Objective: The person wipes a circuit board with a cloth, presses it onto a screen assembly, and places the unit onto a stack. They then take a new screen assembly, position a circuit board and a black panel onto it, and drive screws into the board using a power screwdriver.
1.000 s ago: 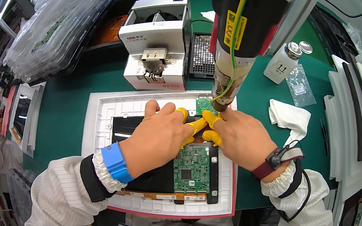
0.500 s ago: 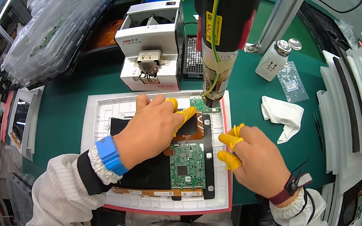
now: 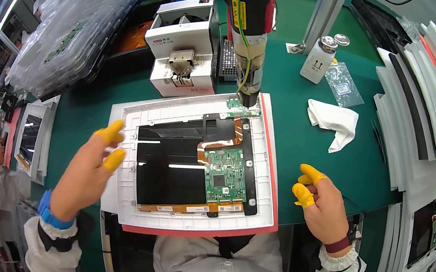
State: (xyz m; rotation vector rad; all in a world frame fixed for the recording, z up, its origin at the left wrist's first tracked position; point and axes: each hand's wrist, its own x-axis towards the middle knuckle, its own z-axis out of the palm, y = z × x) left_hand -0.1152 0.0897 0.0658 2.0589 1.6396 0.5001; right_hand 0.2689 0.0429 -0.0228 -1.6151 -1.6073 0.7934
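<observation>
Before me lies a white plastic frame point(image 3: 121, 189) holding a black display panel point(image 3: 169, 180). A green circuit board point(image 3: 233, 179) sits on the panel's right part, with an orange flex cable point(image 3: 205, 148) running up from it. My left hand point(image 3: 83, 176), with yellow finger cots, hovers at the frame's left edge, fingers apart and empty. My right hand point(image 3: 327, 210) is off to the right of the frame, also in yellow cots, thumb and finger apart with nothing between them. A hanging electric screwdriver point(image 3: 251, 66) points down at a small green board point(image 3: 238, 106) on the frame's top edge.
A white boxy machine point(image 3: 186, 49) stands behind the frame, left of the screwdriver. A white dispenser bottle point(image 3: 319, 60), a clear bag point(image 3: 346, 86) and a white cloth point(image 3: 334, 121) lie to the right. Foam sheets point(image 3: 409, 111) are stacked far right, clear trays point(image 3: 74, 23) at left.
My left hand has lifted off the panel and moved left, uncovering the flex cable. My right hand has drawn away from the frame to the right. The view has shifted slightly.
</observation>
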